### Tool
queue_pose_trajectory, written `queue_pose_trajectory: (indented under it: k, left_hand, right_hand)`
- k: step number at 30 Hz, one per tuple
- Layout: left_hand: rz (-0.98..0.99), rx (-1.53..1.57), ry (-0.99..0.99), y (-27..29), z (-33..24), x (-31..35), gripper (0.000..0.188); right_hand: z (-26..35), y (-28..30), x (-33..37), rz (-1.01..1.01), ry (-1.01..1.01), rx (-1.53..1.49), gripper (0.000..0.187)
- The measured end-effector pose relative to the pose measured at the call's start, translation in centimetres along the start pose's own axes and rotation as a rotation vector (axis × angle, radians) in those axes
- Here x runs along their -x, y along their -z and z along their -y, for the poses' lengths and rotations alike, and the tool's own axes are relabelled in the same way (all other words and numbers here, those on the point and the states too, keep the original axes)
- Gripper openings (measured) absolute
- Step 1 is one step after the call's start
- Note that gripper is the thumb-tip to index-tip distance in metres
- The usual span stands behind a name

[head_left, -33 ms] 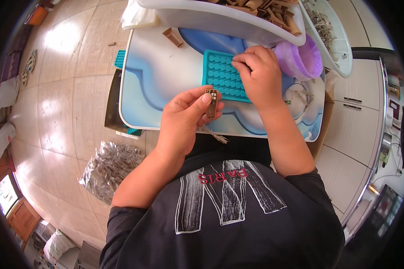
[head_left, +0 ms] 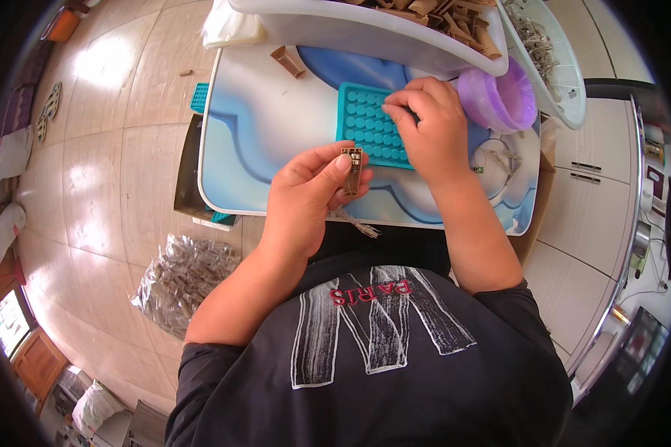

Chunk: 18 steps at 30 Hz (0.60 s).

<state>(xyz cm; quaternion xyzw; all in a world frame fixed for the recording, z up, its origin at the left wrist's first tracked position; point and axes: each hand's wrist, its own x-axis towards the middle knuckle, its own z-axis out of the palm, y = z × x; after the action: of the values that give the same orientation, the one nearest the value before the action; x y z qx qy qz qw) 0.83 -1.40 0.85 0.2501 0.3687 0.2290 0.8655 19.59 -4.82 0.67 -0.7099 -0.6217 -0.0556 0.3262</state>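
Pinched between the thumb and fingers of my left hand [head_left: 312,179] is a small brown, tapered plastic shell [head_left: 353,173]. Its open side faces up, with a few metallic bits inside its top end. My right hand [head_left: 434,127] hovers at the right side of a teal tray [head_left: 341,112] with rows of round studs or cups. Thumb and index finger of that hand are brought together at the tips; whatever they hold, if anything, is too small to make out. The right hand hides part of the tray.
A white tub [head_left: 365,37] with brown plastic pieces [head_left: 462,30] stands beyond the tray. A purple bowl [head_left: 492,97] and a pale basin of metallic parts [head_left: 566,89] are at the right. One brown shell [head_left: 288,62] lies on the blue-white tabletop [head_left: 253,89]. Thin wires [head_left: 503,160] lie right.
My right hand has shifted very slightly left over the tray. My left hand keeps its hold on the brown shell.
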Motion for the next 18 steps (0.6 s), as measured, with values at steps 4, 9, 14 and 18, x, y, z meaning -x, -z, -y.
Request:
queue_pose_trajectory:
  k: [4,9,14,18]
  left_hand:
    - [0.025,0.027,-0.018,0.3,0.3,-0.2,0.028]
    - [0.033,0.006,-0.032,0.3,0.4,-0.1,0.026]
    - [0.023,0.008,-0.061,0.4,0.8,-0.1,0.025]
    - [0.0,0.016,-0.084,0.2,1.0,0.0,0.025]
  right_hand:
    - [3.0,1.0,0.8,0.039,0.04,-0.311,0.011]
    - [3.8,0.8,1.9,0.043,0.097,-0.318,0.013]
    - [4.0,0.4,2.5,0.105,0.018,-0.388,0.013]
    - [4.5,-0.1,2.9,0.09,0.001,-0.393,0.011]
